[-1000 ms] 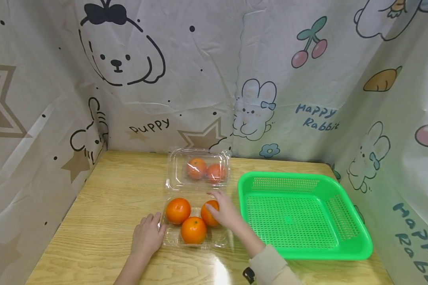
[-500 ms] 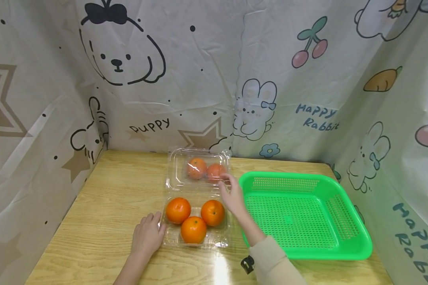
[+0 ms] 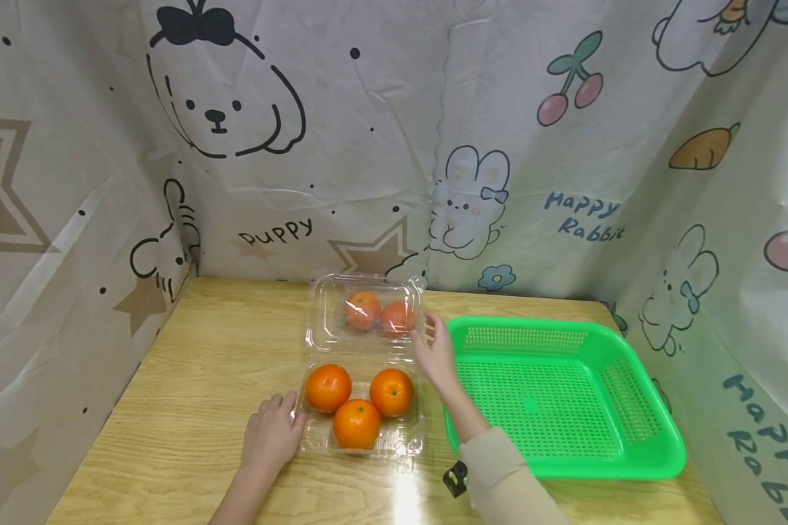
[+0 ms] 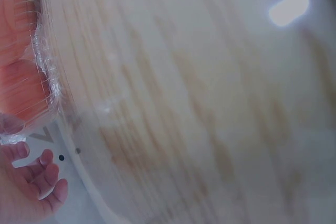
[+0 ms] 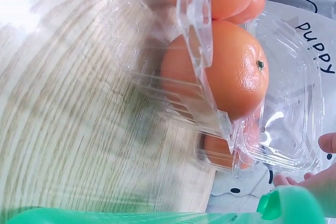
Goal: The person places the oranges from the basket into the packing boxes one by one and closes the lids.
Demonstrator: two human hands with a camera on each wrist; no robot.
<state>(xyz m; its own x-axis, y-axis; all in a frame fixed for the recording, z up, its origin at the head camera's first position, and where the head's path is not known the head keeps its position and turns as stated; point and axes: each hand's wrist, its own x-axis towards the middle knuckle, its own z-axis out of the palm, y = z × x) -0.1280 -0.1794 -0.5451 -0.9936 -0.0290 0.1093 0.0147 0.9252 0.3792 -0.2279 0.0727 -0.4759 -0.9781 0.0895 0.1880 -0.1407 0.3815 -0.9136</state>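
Note:
A hinged clear plastic fruit box holds three oranges (image 3: 357, 424) in its base (image 3: 403, 443). Its raised lid (image 3: 325, 324) leans back, and two more oranges (image 3: 362, 311) show through it; the right wrist view has one low behind the box. My left hand (image 3: 272, 434) rests at the base's left side, fingers loosely bent, gripping nothing visible; the left wrist view shows the fingers (image 4: 50, 179) apart beside the box. At the lid's right edge is my right hand (image 3: 436, 355), thumb and fingers (image 5: 328, 142) spread around that corner. Whether they touch it I cannot tell.
A green plastic basket (image 3: 653, 445) stands to the right, its left rim close to my right forearm. Wooden table (image 3: 197, 364) lies bare on the left. A printed cloth (image 3: 368, 146) hangs behind and along both sides.
My right hand has come away from the right orange in the base and moved up and right to the lid's right edge. The left hand and the oranges have stayed put.

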